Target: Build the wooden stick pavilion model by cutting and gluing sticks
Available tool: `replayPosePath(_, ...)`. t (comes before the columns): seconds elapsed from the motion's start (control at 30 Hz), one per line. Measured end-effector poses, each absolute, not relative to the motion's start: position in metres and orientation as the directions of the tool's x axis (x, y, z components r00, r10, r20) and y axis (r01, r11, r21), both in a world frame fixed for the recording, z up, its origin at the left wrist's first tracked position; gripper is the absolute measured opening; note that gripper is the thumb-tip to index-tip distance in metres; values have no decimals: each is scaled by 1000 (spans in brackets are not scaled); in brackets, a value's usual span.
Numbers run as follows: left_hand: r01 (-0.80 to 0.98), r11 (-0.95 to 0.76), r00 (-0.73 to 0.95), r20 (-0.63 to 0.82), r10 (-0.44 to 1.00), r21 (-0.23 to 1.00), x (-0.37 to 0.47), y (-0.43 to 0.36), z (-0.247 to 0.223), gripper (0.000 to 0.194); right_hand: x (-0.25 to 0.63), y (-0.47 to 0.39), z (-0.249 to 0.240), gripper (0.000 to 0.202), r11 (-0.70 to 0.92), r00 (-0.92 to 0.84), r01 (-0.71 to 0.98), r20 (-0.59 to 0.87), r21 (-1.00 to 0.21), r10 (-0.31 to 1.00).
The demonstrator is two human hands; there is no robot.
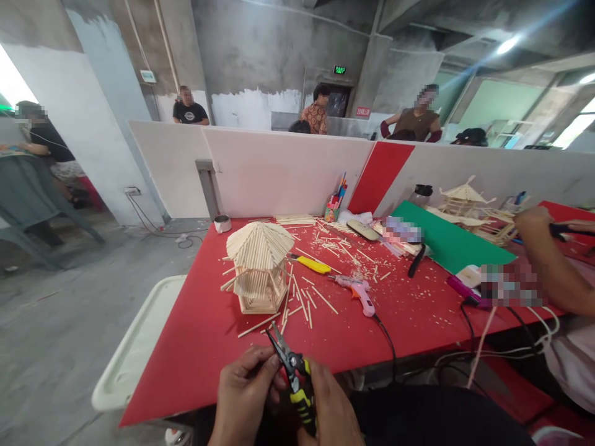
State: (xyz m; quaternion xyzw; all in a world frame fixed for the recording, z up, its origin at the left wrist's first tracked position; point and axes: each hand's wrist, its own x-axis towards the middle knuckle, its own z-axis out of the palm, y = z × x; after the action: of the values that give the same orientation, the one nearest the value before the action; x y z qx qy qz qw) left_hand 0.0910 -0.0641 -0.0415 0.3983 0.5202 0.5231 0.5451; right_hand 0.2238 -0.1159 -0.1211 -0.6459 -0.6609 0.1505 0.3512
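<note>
Pliers rest in our right hand, fingers part-curled round the grips, jaws slightly parted, aimed toward eleven o'clock. Our left hand is closed in a pinch beside the jaws; we cannot tell what it holds. Cleaner work asks us to keep fingertips off the blades and squeeze evenly. On the red table, the model stands at eleven, the glue gun at one. Beyond, people are behind a white partition.

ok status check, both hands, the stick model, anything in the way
Right hand gripping pliers; left hand by their jaws, hold unclear. Stick model upright on red table. Loose sticks beside it, glue gun further right.
</note>
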Motion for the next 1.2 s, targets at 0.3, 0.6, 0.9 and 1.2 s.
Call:
replayPosePath(0.3,-335,236,-64,-272,960,912,91,-67,-42,36,239,-126,-111,71,-27,240,722,214,-691,947)
replayPosePath(0.6,-521,317,14,-363,932,793,71,-48,-28,34,266,-58,-75,59,-176,219,945,132,-276,967)
replayPosePath(0.9,-476,175,-167,-284,944,862,49,-29,-11,32,241,-51,-47,26,289,-37,748,397,-598,917)
replayPosePath(1.2,-271,73,-206,-132,970,960,47,-28,-8,26,165,-18,12,27,343,-65,420,349,-840,935)
